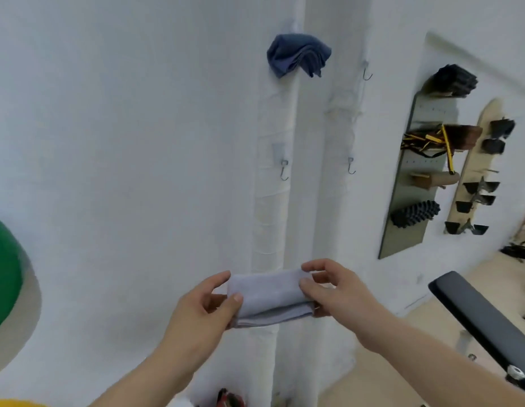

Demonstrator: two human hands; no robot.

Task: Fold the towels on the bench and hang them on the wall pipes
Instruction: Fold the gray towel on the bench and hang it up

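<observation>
I hold a small folded light grey towel (268,298) in front of the wall. My left hand (205,312) pinches its left end and my right hand (328,289) pinches its right end. Behind it two white wrapped pipes (273,201) run up the wall. A folded dark blue towel (296,55) hangs high on the left pipe. Three bare metal hooks are on the pipes: a lower left hook (283,170), a lower right hook (351,165) and an upper right hook (367,71). The black padded bench (484,321) is at the lower right.
A green exercise ball (2,268) is at the left edge and a yellow object (14,403) at the bottom left. Two wall boards (425,177) on the right hold rollers, straps and black handles. A red item (229,399) lies on the floor below.
</observation>
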